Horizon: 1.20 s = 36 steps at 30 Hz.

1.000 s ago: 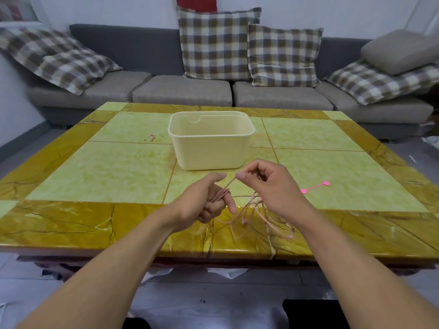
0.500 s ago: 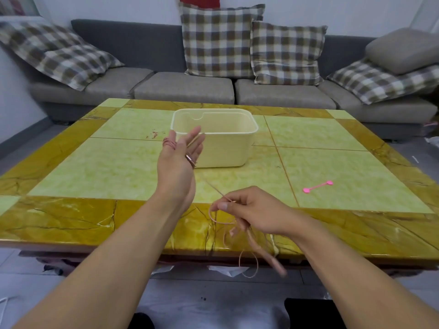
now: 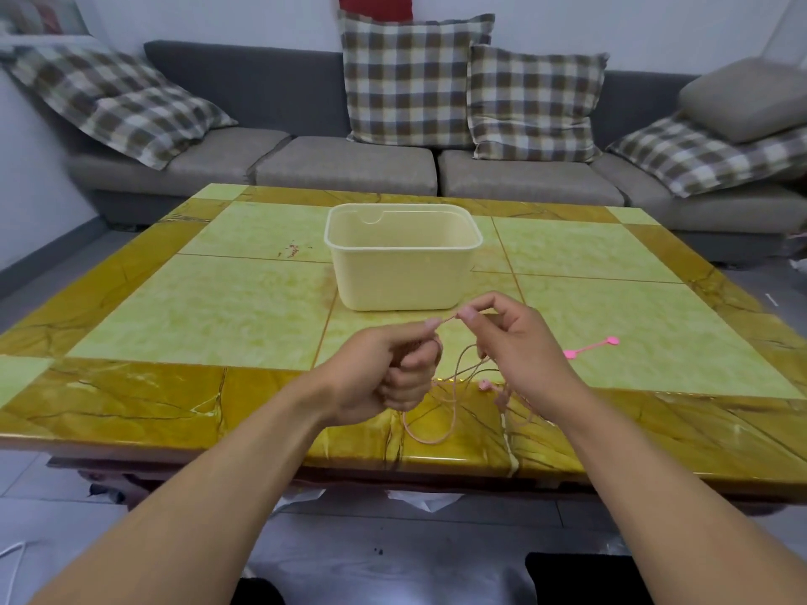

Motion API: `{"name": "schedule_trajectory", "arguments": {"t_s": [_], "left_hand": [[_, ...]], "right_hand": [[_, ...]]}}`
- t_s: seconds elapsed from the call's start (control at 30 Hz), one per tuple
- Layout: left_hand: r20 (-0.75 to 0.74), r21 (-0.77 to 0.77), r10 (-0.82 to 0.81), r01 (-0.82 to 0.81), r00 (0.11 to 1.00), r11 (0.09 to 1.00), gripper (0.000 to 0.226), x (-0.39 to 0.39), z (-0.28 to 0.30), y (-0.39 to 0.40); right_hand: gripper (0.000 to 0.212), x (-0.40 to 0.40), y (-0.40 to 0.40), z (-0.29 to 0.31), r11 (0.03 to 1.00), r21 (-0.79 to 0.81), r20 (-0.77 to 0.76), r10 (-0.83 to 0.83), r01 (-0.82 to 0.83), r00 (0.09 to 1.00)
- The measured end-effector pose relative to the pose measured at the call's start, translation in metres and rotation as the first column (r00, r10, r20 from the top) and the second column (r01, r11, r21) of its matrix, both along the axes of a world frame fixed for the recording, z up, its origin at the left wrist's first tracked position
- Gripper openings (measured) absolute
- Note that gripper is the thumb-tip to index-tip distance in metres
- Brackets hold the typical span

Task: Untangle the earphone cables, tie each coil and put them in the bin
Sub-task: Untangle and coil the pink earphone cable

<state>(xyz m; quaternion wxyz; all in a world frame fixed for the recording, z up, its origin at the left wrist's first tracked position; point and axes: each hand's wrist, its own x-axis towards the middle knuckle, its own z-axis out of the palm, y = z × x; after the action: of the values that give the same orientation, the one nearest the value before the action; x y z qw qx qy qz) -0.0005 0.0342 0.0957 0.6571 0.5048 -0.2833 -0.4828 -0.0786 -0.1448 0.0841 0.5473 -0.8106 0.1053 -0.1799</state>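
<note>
Above the bench's (image 3: 183, 399) near edge, the left hand (image 3: 395, 371) grips the coiled pink earphone cable (image 3: 454, 388) while the right hand (image 3: 517, 342) pinches its taut end just beside, slack loops hanging below, the bin (image 3: 401, 272) beyond.

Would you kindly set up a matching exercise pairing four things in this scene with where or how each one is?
Things:
1. bin
2. pink tie
3. earphone cable
4. left hand

States:
A. lying flat on the table, right of the hands
B. fingers curled round cable loops
C. standing open-topped beyond the hands
D. stretched between both hands, loops hanging loose

Pairs: 1-C, 2-A, 3-D, 4-B
</note>
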Motion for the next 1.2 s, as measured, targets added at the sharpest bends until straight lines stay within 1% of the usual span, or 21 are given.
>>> {"name": "schedule_trajectory", "arguments": {"t_s": [0.07,0.13,0.2,0.23,0.27,0.3,0.37,0.43,0.5,0.53,0.57,0.6,0.63,0.7,0.73,0.77,0.8,0.87,0.97,1.1,1.2], "left_hand": [[-0.17,-0.181,0.047,-0.078,0.984,0.98,0.043,-0.005,0.009,-0.003],[-0.262,-0.259,0.237,-0.304,0.936,0.917,0.034,-0.007,0.014,-0.01],[-0.263,-0.245,0.45,-0.511,0.853,0.824,0.032,0.0,0.01,-0.018],[-0.222,-0.24,0.533,-0.575,0.817,0.782,0.033,0.005,0.003,-0.02],[-0.135,-0.236,0.601,-0.615,0.788,0.753,0.033,0.009,-0.004,-0.022],[0.005,-0.225,0.655,-0.638,0.755,0.737,0.032,0.012,-0.011,-0.023],[0.387,-0.184,0.67,-0.659,0.634,0.729,0.03,0.015,-0.024,-0.022],[0.71,-0.118,0.523,-0.653,0.471,0.748,0.025,0.015,-0.03,-0.016],[0.89,0.083,0.22,-0.617,0.399,0.782,0.028,0.014,-0.029,-0.011],[0.915,0.206,0.069,-0.606,0.398,0.769,0.038,0.013,-0.028,-0.01],[0.903,0.305,-0.034,-0.585,0.428,0.751,0.049,0.013,-0.026,-0.01],[0.869,0.376,-0.082,-0.544,0.488,0.75,0.058,0.012,-0.024,-0.009],[0.819,0.419,-0.091,-0.484,0.566,0.768,0.061,0.013,-0.023,-0.008],[0.687,0.433,-0.053,-0.349,0.725,0.831,0.06,0.015,-0.022,-0.005],[0.641,0.408,-0.025,-0.313,0.767,0.858,0.059,0.016,-0.023,-0.004],[0.634,0.372,0.012,-0.319,0.773,0.872,0.059,0.016,-0.023,-0.003],[0.663,0.33,0.068,-0.373,0.745,0.867,0.058,0.016,-0.024,-0.003],[0.746,0.211,0.214,-0.529,0.631,0.822,0.056,0.013,-0.027,-0.005],[0.756,0.09,0.372,-0.649,0.539,0.756,0.059,0.015,-0.029,-0.005],[0.758,0.087,0.387,-0.67,0.524,0.738,0.059,0.017,-0.031,-0.005],[0.758,0.076,0.397,-0.674,0.518,0.735,0.059,0.016,-0.03,-0.007]], "right_hand": [[0.016,0.003,0.003,-0.006,0.998,0.025,-0.056,0.054,-0.053,0.997],[0.02,0.004,0.01,-0.011,0.982,0.001,-0.151,0.189,-0.191,0.97],[0.023,0.005,0.019,-0.013,0.943,-0.03,-0.236,0.315,-0.331,0.919],[0.023,0.005,0.022,-0.013,0.928,-0.036,-0.279,0.347,-0.371,0.895],[0.022,0.004,0.023,-0.013,0.918,-0.033,-0.325,0.364,-0.395,0.873],[0.022,0.003,0.023,-0.012,0.911,-0.025,-0.365,0.375,-0.412,0.852],[0.021,0.0,0.022,-0.01,0.897,0.011,-0.411,0.408,-0.443,0.815],[0.022,-0.003,0.019,-0.008,0.897,0.071,-0.412,0.425,-0.437,0.806],[0.021,-0.004,0.013,-0.002,0.911,0.093,-0.4,0.403,-0.401,0.823],[0.019,-0.005,0.008,0.0,0.92,0.09,-0.395,0.385,-0.382,0.834],[0.018,-0.006,0.004,0.002,0.927,0.072,-0.394,0.365,-0.368,0.843],[0.018,-0.007,-0.001,0.003,0.934,0.038,-0.4,0.34,-0.355,0.851],[0.018,-0.009,-0.005,0.003,0.941,-0.007,-0.407,0.306,-0.338,0.861],[0.014,-0.011,-0.01,0.003,0.958,-0.078,-0.389,0.227,-0.278,0.893],[0.011,-0.011,-0.012,0.003,0.966,-0.085,-0.364,0.197,-0.242,0.91],[0.01,-0.012,-0.013,0.003,0.975,-0.075,-0.33,0.174,-0.209,0.928],[0.009,-0.012,-0.014,0.003,0.983,-0.058,-0.299,0.149,-0.174,0.943],[0.006,-0.012,-0.016,0.003,0.994,-0.024,-0.245,0.096,-0.105,0.965],[0.006,-0.009,-0.016,0.002,0.999,0.049,-0.185,0.026,-0.017,0.982],[0.014,-0.002,-0.014,-0.001,0.954,0.278,-0.072,-0.094,0.111,0.993],[0.016,0.003,-0.012,-0.003,0.887,0.428,-0.09,-0.152,0.176,0.984]]}}
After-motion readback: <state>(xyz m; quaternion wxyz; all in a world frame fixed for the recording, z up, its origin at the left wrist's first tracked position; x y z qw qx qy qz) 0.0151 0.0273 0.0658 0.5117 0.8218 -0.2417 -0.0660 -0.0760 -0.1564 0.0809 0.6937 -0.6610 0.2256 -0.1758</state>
